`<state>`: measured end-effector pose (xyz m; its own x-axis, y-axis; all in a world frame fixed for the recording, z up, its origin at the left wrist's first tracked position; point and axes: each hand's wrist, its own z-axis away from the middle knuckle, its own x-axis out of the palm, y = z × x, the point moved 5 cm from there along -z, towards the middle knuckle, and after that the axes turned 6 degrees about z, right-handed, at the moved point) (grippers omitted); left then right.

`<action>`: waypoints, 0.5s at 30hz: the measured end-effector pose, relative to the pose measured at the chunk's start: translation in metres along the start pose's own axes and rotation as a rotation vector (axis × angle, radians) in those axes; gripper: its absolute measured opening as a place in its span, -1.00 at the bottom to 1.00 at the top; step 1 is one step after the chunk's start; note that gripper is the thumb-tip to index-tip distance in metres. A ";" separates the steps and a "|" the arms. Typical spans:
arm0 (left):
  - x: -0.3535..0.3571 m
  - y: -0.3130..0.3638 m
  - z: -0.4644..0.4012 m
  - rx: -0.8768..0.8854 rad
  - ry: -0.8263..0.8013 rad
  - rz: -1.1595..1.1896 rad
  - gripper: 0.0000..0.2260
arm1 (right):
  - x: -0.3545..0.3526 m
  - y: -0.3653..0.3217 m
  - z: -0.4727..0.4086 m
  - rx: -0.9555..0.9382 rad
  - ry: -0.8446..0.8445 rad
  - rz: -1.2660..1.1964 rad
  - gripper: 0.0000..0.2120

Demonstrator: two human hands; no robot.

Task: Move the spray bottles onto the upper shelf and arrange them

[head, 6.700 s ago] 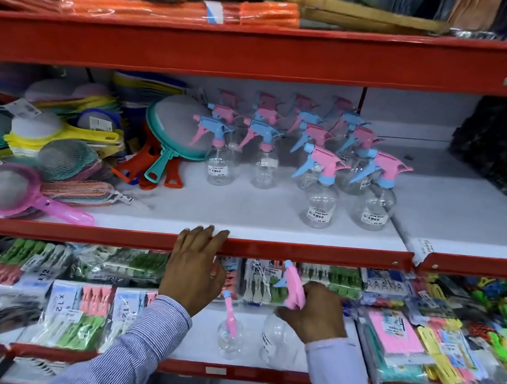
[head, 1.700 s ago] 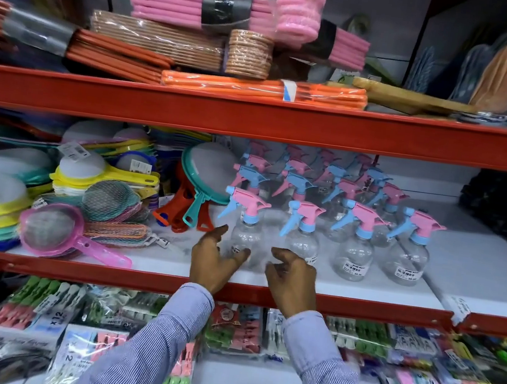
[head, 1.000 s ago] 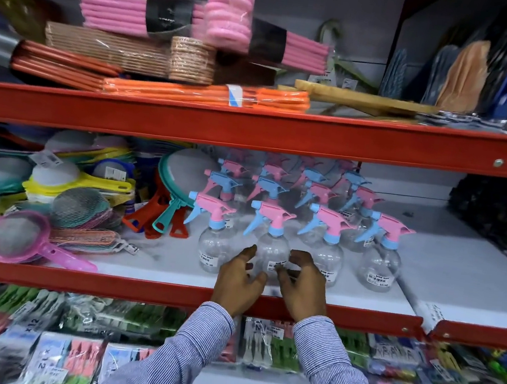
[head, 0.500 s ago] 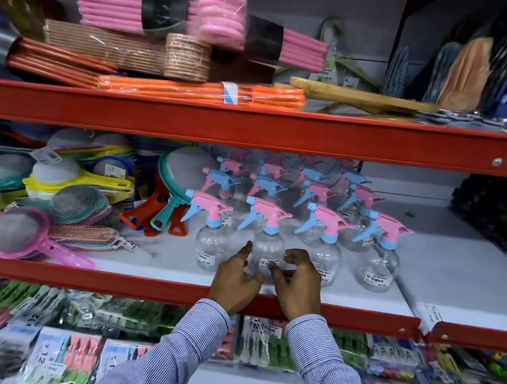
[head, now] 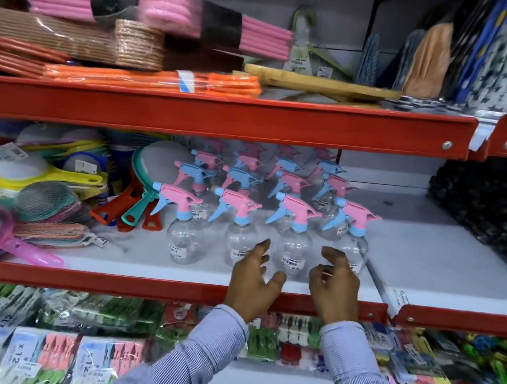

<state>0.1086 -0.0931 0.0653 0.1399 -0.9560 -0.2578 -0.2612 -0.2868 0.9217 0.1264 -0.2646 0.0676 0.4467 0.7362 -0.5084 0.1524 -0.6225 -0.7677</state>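
Strainers [head: 35, 201] piled at the left of the shelf [head: 168, 288], then the spray bottles [head: 241, 222] standing in rows mid-shelf — pink and blue triggers. Left hand [head: 251, 283] spread open beside the third front bottle [head: 293, 248], right hand [head: 335, 286] curled loosely on its other side — neither gripping anything.

"x12", seemingly, on the clothespin packs [head: 31, 352]; bottle labels unreadable.
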 end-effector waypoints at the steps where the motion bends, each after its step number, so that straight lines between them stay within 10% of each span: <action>1: 0.009 -0.002 -0.005 -0.069 -0.041 0.001 -0.39 | 0.002 0.001 -0.004 -0.010 -0.060 0.017 -0.63; 15: 0.029 -0.013 -0.024 -0.118 -0.086 -0.046 -0.40 | 0.007 0.001 -0.016 -0.131 -0.203 -0.026 -0.66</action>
<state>0.1388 -0.1157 0.0522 0.0656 -0.9452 -0.3199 -0.1419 -0.3261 0.9346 0.1441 -0.2638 0.0697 0.2569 0.7824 -0.5673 0.2809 -0.6221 -0.7308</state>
